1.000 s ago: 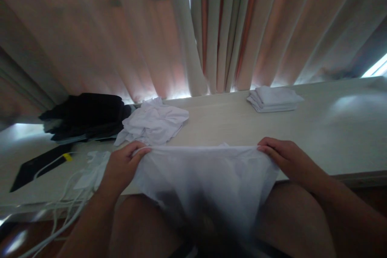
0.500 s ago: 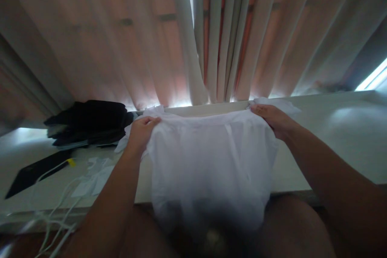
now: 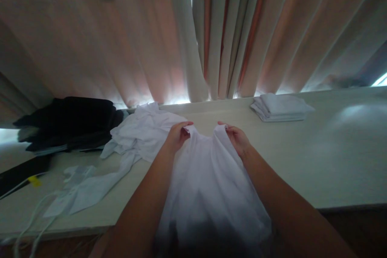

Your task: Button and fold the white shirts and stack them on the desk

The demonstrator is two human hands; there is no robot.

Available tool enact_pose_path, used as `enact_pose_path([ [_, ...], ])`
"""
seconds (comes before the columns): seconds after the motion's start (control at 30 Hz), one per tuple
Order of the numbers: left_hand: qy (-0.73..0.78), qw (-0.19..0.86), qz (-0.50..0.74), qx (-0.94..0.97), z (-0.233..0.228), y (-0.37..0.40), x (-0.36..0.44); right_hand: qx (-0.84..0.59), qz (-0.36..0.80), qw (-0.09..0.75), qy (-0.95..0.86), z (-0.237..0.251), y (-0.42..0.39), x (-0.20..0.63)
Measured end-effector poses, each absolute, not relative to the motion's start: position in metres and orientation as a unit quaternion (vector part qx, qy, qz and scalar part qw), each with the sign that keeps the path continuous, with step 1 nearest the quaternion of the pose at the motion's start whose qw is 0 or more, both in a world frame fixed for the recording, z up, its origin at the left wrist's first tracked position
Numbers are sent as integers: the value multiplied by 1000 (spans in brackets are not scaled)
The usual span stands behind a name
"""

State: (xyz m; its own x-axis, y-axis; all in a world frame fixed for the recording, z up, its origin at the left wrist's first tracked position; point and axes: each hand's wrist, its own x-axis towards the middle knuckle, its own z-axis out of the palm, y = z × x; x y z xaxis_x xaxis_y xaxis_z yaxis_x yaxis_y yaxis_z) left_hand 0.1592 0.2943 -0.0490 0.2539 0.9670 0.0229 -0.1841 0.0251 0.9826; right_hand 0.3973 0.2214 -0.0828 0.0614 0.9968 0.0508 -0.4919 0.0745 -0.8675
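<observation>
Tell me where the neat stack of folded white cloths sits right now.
In the head view, the neat stack of folded white cloths lies on the pale tabletop, far right side, just before the curtains, beyond the right hand.

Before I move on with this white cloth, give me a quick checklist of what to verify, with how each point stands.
1. Left hand has a grip on the top edge of the white cloth: ok.
2. Right hand has a grip on the same edge: ok.
3. Cloth spread flat: not ok, it is gathered between the hands and hangs off the table edge.
4. Bare table surface beyond the hands: ok.
5. Crumpled white pile apart from the held cloth: cannot tell, they look close at the left hand.
6. Folded stack out of the way: ok, far right near the curtain.
</observation>
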Motion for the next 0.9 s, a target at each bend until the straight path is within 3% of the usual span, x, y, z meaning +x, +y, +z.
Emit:
enact_pose_path([
  [0.23,321,704,423,471,-139,327,185,-419,577,621,-327,-155,261,370],
  [0.4,350,666,397,525,-188,338,189,-502,512,578,-389,-190,270,365],
  [0.7,316,453,435,711,-204,348,184,-554,284,562,-544,-195,270,368],
  [0.9,376,464,335,728,-201,342,187,-528,251,572,-576,-199,275,369],
])
